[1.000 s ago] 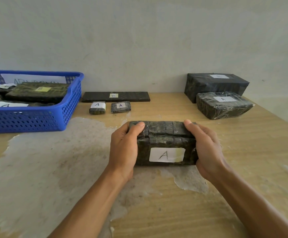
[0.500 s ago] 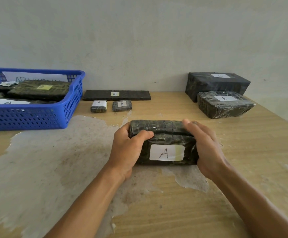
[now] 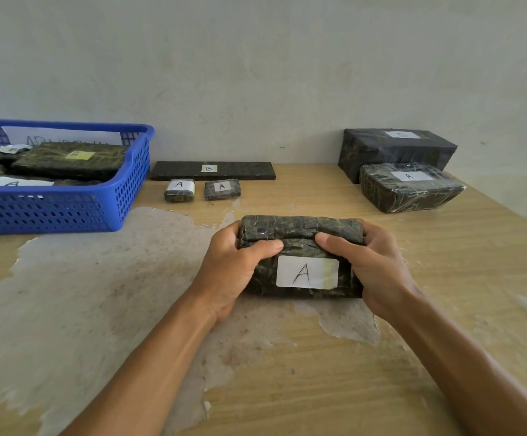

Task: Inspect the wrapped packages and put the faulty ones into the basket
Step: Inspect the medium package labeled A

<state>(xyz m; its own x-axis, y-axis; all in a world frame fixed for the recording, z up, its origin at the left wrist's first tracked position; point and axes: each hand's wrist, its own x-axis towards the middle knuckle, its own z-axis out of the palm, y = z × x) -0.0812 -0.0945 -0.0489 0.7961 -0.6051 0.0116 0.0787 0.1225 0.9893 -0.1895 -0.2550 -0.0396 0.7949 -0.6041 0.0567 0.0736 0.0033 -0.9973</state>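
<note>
Two hands held one dark wrapped package (image 3: 300, 247) near the middle of the wooden bench (image 3: 444, 278), its white label (image 3: 307, 272) marked "A" facing the camera. The left hand (image 3: 227, 272) gripped its left end and the right hand (image 3: 378, 272) its right end, fingers (image 3: 334, 240) of both curled over the top edge and clamped on the wrapping. To the far left stood a blue basket (image 3: 67, 212) with several wrapped packages inside. A long flat package (image 3: 249, 170) and two small ones lay behind, and two larger packages sat at the far right.
</note>
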